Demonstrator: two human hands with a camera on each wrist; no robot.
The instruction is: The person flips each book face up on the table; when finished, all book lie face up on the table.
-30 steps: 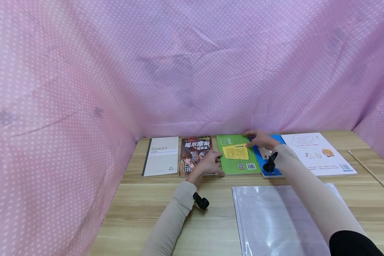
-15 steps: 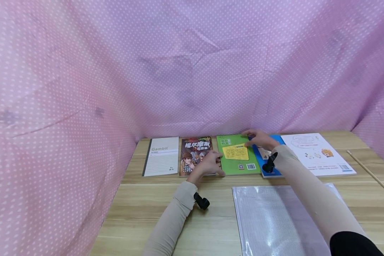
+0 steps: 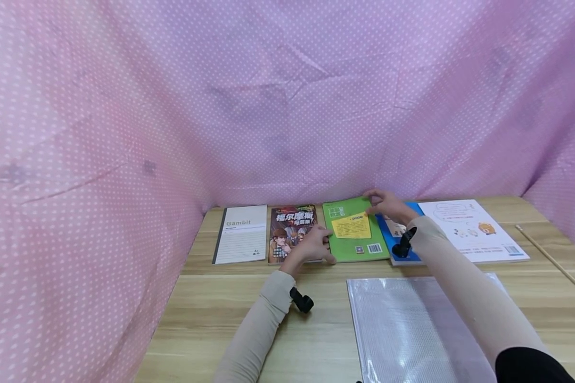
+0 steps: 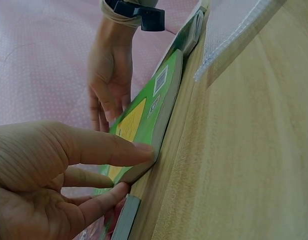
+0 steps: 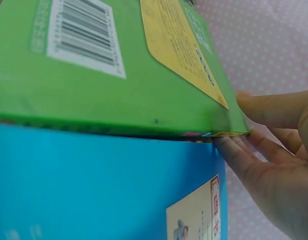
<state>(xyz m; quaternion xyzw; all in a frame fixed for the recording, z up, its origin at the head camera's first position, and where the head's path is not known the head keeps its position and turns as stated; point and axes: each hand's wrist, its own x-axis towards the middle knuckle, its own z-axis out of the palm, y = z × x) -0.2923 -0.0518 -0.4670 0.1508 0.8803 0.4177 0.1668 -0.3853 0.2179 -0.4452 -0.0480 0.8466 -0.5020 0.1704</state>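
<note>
A green book with a yellow label and a barcode lies between both hands in the head view. My left hand grips its near left corner; in the left wrist view the thumb is at the near edge and the fingers at the left side. My right hand pinches the far right corner, thumb above and fingers under the edge, as the right wrist view shows. That corner stands slightly raised. The blue book beside it is partly covered by the right hand and forearm.
Left of the green book lie a detective comic book and a pale notebook. A white book overlaps the blue one. A transparent plastic sheet lies in front, a thin stick at right. Pink dotted cloth hangs behind.
The far right corner of the green book has risen a little with my right hand, and the book has tilted slightly. My left hand stays almost where it was.
</note>
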